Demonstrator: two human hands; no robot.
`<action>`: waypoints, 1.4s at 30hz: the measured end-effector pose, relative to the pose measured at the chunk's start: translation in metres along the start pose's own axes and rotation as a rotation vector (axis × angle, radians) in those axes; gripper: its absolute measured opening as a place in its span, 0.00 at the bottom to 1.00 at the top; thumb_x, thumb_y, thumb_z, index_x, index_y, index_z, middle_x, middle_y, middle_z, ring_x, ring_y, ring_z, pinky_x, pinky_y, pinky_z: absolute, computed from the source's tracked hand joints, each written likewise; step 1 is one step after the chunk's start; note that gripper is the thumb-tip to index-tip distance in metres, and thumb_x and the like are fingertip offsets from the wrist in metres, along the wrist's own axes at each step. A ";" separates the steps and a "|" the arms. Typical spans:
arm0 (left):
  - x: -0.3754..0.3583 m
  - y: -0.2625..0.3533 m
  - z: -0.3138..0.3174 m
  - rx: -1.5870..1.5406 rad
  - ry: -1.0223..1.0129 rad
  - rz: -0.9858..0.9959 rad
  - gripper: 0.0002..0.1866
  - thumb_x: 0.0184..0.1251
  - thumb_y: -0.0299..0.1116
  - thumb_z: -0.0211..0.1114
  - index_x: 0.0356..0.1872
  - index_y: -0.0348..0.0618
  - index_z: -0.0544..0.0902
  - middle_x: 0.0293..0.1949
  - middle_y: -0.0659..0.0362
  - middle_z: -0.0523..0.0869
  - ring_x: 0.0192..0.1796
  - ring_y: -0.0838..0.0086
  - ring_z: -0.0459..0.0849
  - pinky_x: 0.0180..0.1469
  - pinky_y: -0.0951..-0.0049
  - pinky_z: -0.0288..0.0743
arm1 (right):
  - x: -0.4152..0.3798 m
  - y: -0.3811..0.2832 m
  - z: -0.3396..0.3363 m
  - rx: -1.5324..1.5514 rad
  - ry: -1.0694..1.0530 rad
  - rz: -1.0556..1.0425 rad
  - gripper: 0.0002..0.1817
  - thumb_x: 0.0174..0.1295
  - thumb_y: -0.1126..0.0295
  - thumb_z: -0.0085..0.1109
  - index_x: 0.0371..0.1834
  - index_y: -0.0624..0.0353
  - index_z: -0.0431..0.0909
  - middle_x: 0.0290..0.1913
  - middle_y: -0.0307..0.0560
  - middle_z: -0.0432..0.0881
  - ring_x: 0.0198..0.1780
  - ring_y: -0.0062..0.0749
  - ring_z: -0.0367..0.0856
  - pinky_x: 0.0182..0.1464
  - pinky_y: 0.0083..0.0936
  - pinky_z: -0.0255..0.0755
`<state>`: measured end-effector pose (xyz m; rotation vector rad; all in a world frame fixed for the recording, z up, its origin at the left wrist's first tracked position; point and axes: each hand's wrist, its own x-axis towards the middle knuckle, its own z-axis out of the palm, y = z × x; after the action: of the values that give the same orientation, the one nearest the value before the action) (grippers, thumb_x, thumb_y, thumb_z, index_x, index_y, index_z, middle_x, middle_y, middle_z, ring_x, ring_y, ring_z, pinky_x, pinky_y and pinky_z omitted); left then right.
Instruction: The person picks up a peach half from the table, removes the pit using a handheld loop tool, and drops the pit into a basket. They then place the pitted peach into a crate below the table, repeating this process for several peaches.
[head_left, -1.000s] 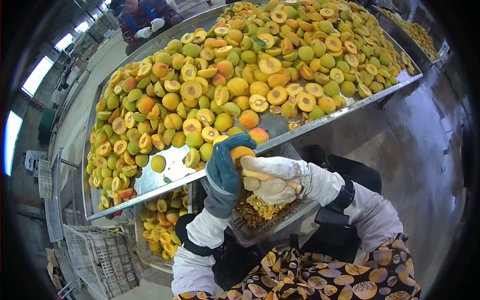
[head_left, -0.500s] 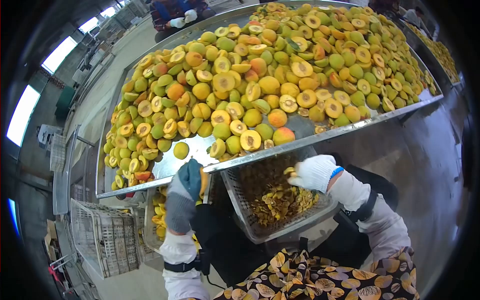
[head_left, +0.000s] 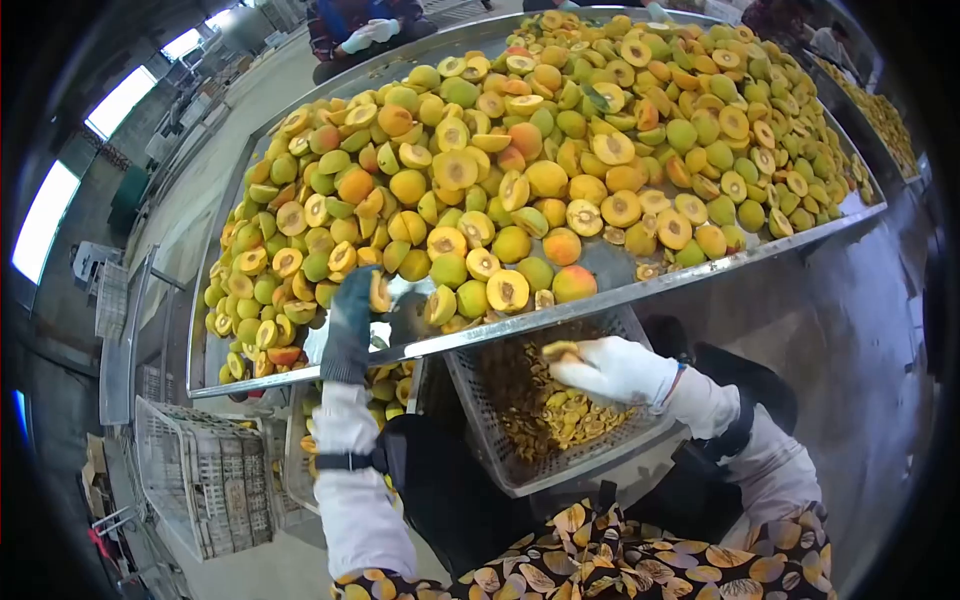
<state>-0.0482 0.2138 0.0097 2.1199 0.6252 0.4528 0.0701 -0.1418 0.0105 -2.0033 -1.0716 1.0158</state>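
My left hand (head_left: 350, 322), in a dark green and grey glove, reaches over the tray's near edge. Its fingers are around a yellow-orange fruit (head_left: 379, 292), partly hidden by the glove. Cut and whole yellow-green fruits (head_left: 455, 170) are heaped on the metal tray (head_left: 480, 335). My right hand (head_left: 618, 370), in a white glove, is closed above a grey plastic crate (head_left: 487, 440). A small yellow-brown piece (head_left: 560, 350) shows at its fingertips; what it is exactly I cannot make out. Small yellow fruit scraps (head_left: 575, 415) lie in the crate.
Below the tray on the left stands another crate with fruit (head_left: 385, 395), beside stacked white crates (head_left: 225, 480). Across the tray a person's gloved hands (head_left: 370, 36) show. Another fruit-covered table (head_left: 880, 115) is at the far right.
My left hand has moved from the tray's edge up over its surface, where a lone fruit lay, and the fruit piece it held below the edge is gone. My right hand has shifted slightly left and down.
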 end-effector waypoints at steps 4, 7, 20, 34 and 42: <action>-0.066 0.050 0.081 -0.736 -0.119 0.188 0.26 0.65 0.20 0.66 0.64 0.30 0.72 0.55 0.46 0.85 0.59 0.63 0.84 0.63 0.62 0.79 | -0.015 -0.051 -0.010 1.218 -0.357 0.181 0.34 0.73 0.35 0.46 0.45 0.62 0.76 0.12 0.34 0.66 0.09 0.19 0.62 0.11 0.20 0.55; -0.087 0.075 0.110 -0.399 -0.115 0.466 0.25 0.68 0.24 0.66 0.65 0.33 0.71 0.59 0.44 0.81 0.61 0.61 0.82 0.64 0.62 0.76 | -0.009 -0.051 -0.003 1.197 -0.307 0.136 0.35 0.71 0.34 0.48 0.43 0.62 0.75 0.12 0.36 0.67 0.09 0.22 0.65 0.11 0.20 0.59; -0.099 0.088 0.143 -0.774 -0.090 0.011 0.23 0.84 0.46 0.48 0.58 0.33 0.75 0.50 0.50 0.85 0.54 0.66 0.84 0.60 0.69 0.77 | -0.015 -0.039 0.006 -0.147 0.484 -0.116 0.29 0.74 0.44 0.47 0.37 0.63 0.80 0.28 0.63 0.84 0.34 0.57 0.86 0.35 0.45 0.78; -0.108 0.122 0.152 -0.816 0.046 -0.063 0.23 0.85 0.46 0.47 0.49 0.34 0.82 0.39 0.57 0.87 0.42 0.76 0.84 0.49 0.75 0.78 | -0.015 -0.045 -0.013 0.511 -0.074 0.112 0.32 0.74 0.41 0.42 0.38 0.65 0.77 0.21 0.52 0.81 0.21 0.38 0.83 0.24 0.32 0.75; -0.107 0.123 0.148 -0.719 0.068 0.028 0.24 0.85 0.48 0.46 0.50 0.34 0.82 0.40 0.56 0.88 0.43 0.72 0.85 0.52 0.71 0.79 | -0.012 -0.027 0.000 1.195 -0.313 0.079 0.30 0.74 0.40 0.48 0.37 0.61 0.74 0.11 0.39 0.70 0.08 0.26 0.67 0.10 0.22 0.60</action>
<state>-0.0245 -0.0049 0.0163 1.4338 0.3872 0.6527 0.0560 -0.1399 0.0362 -0.9212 -0.3097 1.5378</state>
